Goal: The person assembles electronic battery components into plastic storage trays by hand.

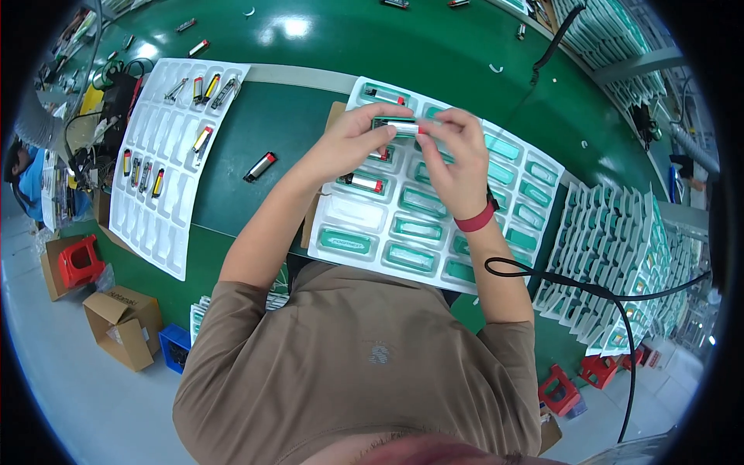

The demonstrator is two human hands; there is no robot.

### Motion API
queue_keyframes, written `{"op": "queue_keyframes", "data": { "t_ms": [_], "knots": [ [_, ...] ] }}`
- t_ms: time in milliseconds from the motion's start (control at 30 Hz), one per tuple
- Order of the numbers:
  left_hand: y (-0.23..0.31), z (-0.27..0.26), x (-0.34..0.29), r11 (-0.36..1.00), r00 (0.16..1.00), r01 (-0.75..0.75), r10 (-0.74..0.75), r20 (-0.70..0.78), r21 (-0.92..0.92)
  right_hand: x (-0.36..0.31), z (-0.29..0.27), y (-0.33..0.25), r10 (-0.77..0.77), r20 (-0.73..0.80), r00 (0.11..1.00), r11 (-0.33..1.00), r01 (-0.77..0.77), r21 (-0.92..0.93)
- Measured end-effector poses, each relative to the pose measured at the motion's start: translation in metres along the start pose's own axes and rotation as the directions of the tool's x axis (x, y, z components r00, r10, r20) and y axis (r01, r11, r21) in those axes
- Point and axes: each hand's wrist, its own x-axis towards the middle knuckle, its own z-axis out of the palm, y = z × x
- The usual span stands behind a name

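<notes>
Above a white tray [354, 214] with green-lined compartments, a small silver cylinder [401, 126], battery-like with a red end and a dark end, is between my hands. My left hand [350, 143] is closed, pinching its body between thumb and fingers. The thumb and forefinger of my right hand [457, 159] close on the red end, slightly blurred by motion. Below my left fingers, a similar red-ended cylinder [363, 183] lies in a compartment, and another [385, 95] rests near the tray's far edge. Most other visible compartments hold no cylinder.
On the left, a second white tray [177, 203] holds several cylinders. One loose cylinder [260, 167] lies on the green table [225, 198] between the trays. Stacked trays [597, 263] stand at right. A black cable [589, 287] loops beside my right forearm. Cardboard boxes [128, 329] sit lower left.
</notes>
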Motion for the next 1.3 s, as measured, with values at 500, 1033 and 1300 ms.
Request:
{"op": "queue_keyframes", "data": {
  "t_ms": [500,1033,1300],
  "knots": [
    [0.011,-0.002,0.002,0.987,0.994,0.072,-0.082,0.068,0.146,-0.011,0.005,0.014,0.518,0.286,0.806,0.486,-0.552,0.677],
    [0.009,0.012,0.007,0.992,0.995,0.092,-0.096,-0.035,-0.087,-0.01,0.02,0.008,0.367,-0.223,0.903,0.882,-0.262,0.392],
    [0.003,0.02,0.016,0.98,0.985,0.112,-0.131,-0.112,-0.166,-0.01,0.024,0.014,0.568,-0.098,0.817,0.618,-0.345,0.707]
  ]
}}
